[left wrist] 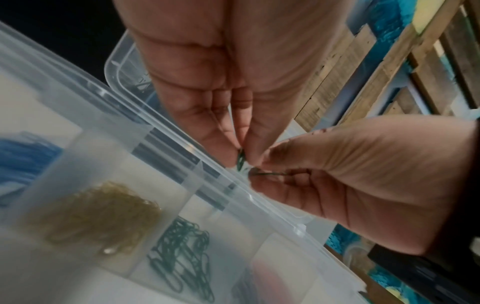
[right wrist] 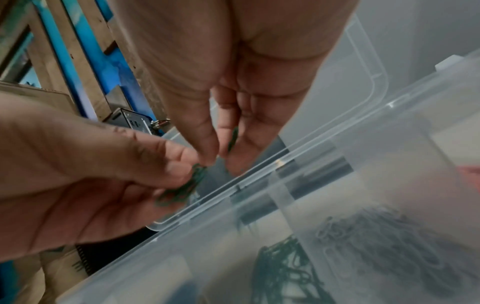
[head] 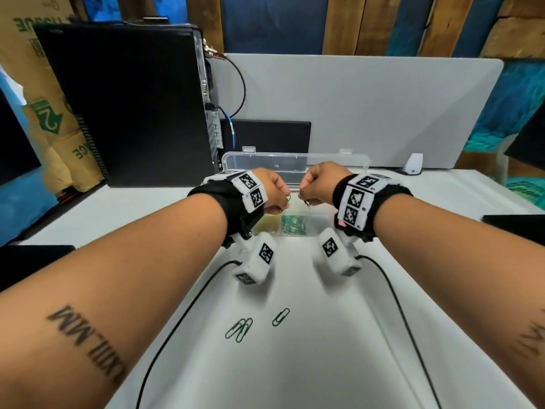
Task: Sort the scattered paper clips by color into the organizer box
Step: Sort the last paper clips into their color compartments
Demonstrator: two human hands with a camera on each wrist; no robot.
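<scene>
Three green clips [head: 239,330] lie loose on the white desk [head: 324,364] near the person: two side by side and touching, and a third [head: 280,317] just to their right, apart from the pair. Two hands hang over the clear box [head: 298,231], close together, fingertips nearly meeting. The left hand [head: 272,188] pinches green clips [right wrist: 182,191] between thumb and fingers (a small bunch, too blurred in the right wrist view to count). The right hand [head: 320,181] pinches one green clip [right wrist: 233,138] between thumb and fingers; the left wrist view shows a thin dark wire [left wrist: 267,174] at its fingertips.

The box stands open on the desk, its one lid [head: 295,163] tipped up behind it. Four compartments show contents in the wrist views: a blue heap [left wrist: 23,156], a gold heap [left wrist: 98,214], a green heap [left wrist: 187,257] and a grey heap [right wrist: 384,242]. The green heap sits between the gold and the grey, below the two hands. A reddish blur [left wrist: 270,277] lies beyond the green heap; what it is cannot be told.

Two black cables [head: 177,320] run from the wrist cameras toward the near desk edge, one on each side of the loose clips. One black computer tower [head: 126,104] stands at the back left, one grey screen [head: 354,110] behind the box, and a cardboard carton [head: 44,93] to the left of the tower.
</scene>
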